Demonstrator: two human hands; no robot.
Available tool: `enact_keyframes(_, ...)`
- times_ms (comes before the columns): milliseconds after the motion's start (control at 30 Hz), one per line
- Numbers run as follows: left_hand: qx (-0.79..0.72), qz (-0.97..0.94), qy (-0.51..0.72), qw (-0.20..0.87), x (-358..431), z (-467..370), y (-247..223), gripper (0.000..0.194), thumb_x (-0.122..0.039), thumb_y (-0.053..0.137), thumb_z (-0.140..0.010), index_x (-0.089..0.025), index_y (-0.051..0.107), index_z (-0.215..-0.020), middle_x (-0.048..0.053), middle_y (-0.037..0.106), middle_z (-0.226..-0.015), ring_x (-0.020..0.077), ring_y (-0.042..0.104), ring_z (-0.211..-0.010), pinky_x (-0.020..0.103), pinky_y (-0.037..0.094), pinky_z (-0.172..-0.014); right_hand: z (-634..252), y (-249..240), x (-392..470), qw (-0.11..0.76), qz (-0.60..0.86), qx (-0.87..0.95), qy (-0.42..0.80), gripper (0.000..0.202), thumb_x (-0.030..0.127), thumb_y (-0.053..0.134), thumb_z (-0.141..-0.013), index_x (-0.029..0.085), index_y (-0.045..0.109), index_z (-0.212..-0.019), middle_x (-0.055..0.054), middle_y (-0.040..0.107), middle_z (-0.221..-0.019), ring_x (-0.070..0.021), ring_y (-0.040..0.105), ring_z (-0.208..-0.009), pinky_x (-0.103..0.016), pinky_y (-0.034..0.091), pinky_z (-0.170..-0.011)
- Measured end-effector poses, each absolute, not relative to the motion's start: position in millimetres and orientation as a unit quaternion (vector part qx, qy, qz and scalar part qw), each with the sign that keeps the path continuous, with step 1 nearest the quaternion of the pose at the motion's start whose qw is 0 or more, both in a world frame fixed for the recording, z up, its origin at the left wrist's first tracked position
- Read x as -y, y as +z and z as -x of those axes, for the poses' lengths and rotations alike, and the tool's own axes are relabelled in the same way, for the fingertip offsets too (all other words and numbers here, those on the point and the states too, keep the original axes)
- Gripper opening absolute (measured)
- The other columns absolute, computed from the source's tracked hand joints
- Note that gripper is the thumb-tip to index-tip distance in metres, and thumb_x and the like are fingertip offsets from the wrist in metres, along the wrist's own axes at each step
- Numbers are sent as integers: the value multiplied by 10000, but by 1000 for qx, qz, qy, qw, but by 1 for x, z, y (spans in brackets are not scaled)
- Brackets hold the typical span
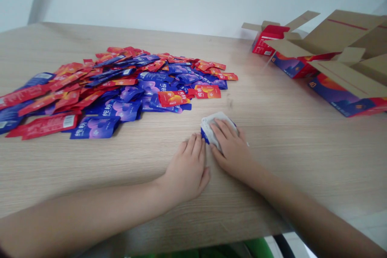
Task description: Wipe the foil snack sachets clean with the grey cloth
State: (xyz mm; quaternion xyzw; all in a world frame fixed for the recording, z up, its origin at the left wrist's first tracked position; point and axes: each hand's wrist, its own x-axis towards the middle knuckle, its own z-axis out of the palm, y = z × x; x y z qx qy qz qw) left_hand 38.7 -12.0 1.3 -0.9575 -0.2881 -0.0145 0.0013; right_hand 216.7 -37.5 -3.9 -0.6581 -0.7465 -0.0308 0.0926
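Observation:
A crumpled white cloth [217, 117] lies on a blue sachet [206, 133], with only part of the sachet showing at the left and along the far right edge. My right hand [231, 147] rests over the cloth, fingers bent around it and pressing it down. Just to the left, my left hand [189, 165] lies on the table with fingers stretched out together. Its fingertips touch the near left edge of the blue sachet. Beyond my hands spreads a large heap of red sachets [207, 92] and blue sachets [96, 127].
At the right stand open printed cartons, a small red one [262, 44] at the back and larger blue-and-red ones [335, 96] nearer, flaps sticking out. The wooden table [287, 141] meets a pale wall [151, 0]. Something green [258, 248] shows below the front edge.

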Motion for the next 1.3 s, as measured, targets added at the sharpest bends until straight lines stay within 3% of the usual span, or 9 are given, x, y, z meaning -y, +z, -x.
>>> enact_keyframes(167, 291, 957, -9, -5, 12, -39, 4, 648, -381, 377, -917, 58, 448, -1388, 294, 394, -1467, 414, 355, -1379, 499, 326, -1087, -221, -1, 39, 94, 645, 758, -15, 545, 386, 362, -953, 194, 378, -1463, -96, 346, -1560, -257, 288, -1430, -489, 248, -1107)
enact_keyframes(367, 297, 955, -7, -2, 12, -40, 1, 669, -377, 379, -919, 59, 388, -1426, 298, 359, -1488, 412, 345, -1387, 509, 327, -1084, -236, -7, 32, 93, 721, 684, -55, 561, 398, 342, -963, 132, 370, -1456, -155, 364, -1539, -300, 320, -1407, -544, 288, -1073)
enact_keyframes(600, 288, 957, -10, -3, 12, -39, 3, 591, -380, 381, -926, 32, 525, -1325, 282, 424, -1451, 407, 357, -1380, 503, 328, -1084, -209, -4, 39, 94, 628, 772, -17, 529, 360, 351, -955, 185, 384, -1453, -91, 357, -1553, -250, 278, -1428, -504, 226, -1106)
enact_keyframes(767, 295, 956, -4, -5, 13, -40, 3, 669, -375, 369, -919, 61, 386, -1426, 291, 364, -1488, 413, 341, -1387, 515, 327, -1083, -235, -5, 33, 96, 698, 709, -39, 546, 389, 345, -960, 156, 377, -1453, -135, 368, -1539, -279, 326, -1402, -516, 296, -1064)
enact_keyframes(900, 295, 956, -4, -7, 13, -39, 3, 670, -373, 374, -915, 68, 394, -1419, 303, 368, -1480, 419, 348, -1382, 517, 324, -1083, -227, -6, 34, 97, 691, 713, -62, 528, 349, 330, -962, 120, 407, -1432, -177, 388, -1517, -318, 329, -1387, -540, 297, -1044)
enact_keyframes(1033, 292, 956, -2, -9, 13, -39, 4, 616, -371, 372, -921, 53, 492, -1351, 294, 415, -1451, 415, 358, -1375, 503, 324, -1086, -209, -3, 39, 91, 620, 779, -32, 514, 335, 328, -963, 157, 405, -1439, -126, 376, -1538, -275, 310, -1406, -509, 247, -1085)
enact_keyframes(1133, 294, 956, -6, -8, 13, -39, 3, 641, -374, 374, -920, 55, 441, -1391, 291, 387, -1473, 408, 344, -1385, 503, 317, -1091, -219, -3, 37, 90, 640, 762, -25, 535, 368, 337, -960, 178, 371, -1459, -109, 359, -1550, -261, 303, -1416, -502, 257, -1088)
enact_keyframes(1300, 297, 955, -8, -4, 13, -40, 1, 677, -378, 381, -915, 62, 382, -1429, 296, 362, -1487, 418, 341, -1385, 504, 315, -1088, -244, -7, 31, 102, 715, 690, -45, 555, 392, 355, -952, 137, 378, -1445, -172, 371, -1527, -295, 338, -1394, -517, 317, -1050)
